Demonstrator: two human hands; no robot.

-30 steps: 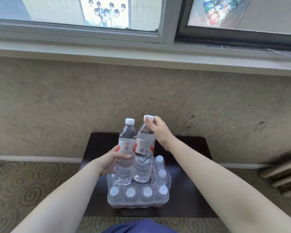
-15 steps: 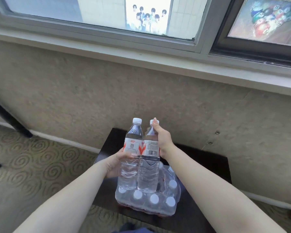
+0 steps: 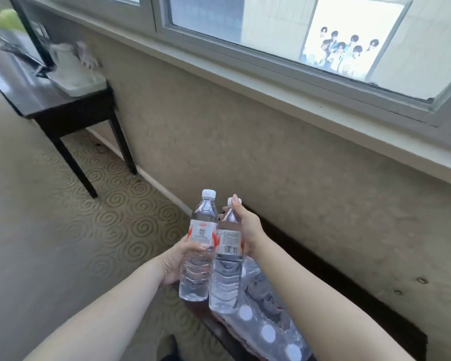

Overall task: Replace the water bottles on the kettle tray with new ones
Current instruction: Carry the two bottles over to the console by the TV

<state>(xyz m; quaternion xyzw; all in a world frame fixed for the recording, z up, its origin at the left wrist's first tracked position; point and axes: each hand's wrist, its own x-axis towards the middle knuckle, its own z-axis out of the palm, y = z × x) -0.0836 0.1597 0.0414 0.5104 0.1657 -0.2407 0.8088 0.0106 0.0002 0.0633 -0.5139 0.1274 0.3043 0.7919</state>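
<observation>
I hold two clear water bottles with white caps side by side in the air. My left hand (image 3: pixel 176 259) grips the body of the left bottle (image 3: pixel 199 246). My right hand (image 3: pixel 249 227) is wrapped around the neck of the right bottle (image 3: pixel 225 277), a finger over its cap. Below them a shrink-wrapped pack of bottles (image 3: pixel 268 332) lies on a dark low table (image 3: pixel 349 308). Far off at the upper left, a blurred white kettle (image 3: pixel 63 58) stands on a pale tray (image 3: pixel 78 83) on a dark desk (image 3: pixel 63 108).
A patterned carpet (image 3: pixel 63 230) spreads between the low table and the desk. The beige wall (image 3: pixel 245 142) with a window sill above runs along the right. The desk's thin legs stand on the carpet near the wall.
The view has swung to the left, bringing the desk with the kettle tray into sight. Both bottles have come off the pack and moved left with my hands, same grips.
</observation>
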